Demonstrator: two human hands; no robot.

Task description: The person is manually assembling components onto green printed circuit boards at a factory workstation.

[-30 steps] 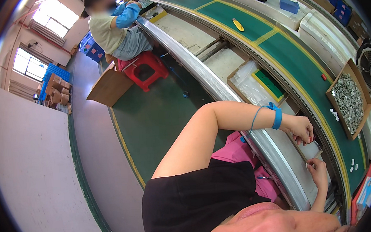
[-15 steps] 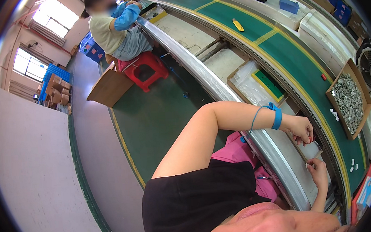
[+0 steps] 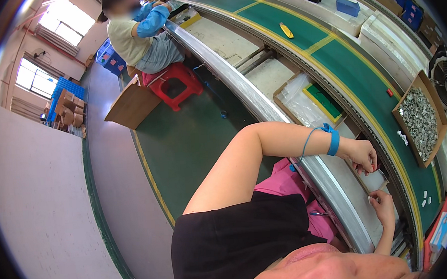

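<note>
My left hand, with a blue wrist strap and its thin cord, is bent over the near side of the conveyor. Its fingers are pinched together, and a bit of red shows at their tips; what they hold is too small to name. Closer to the lower right, my right hand has thumb and fingers drawn together, with a speck of white at the tips. A pale flat tray or sheet lies between the two hands. The hands are apart from each other.
Past my hands runs a green belt carrying a yellow object, a small red part and several white pieces. A cardboard tray of metal parts overlaps its far edge. Up left, a co-worker sits on a red stool.
</note>
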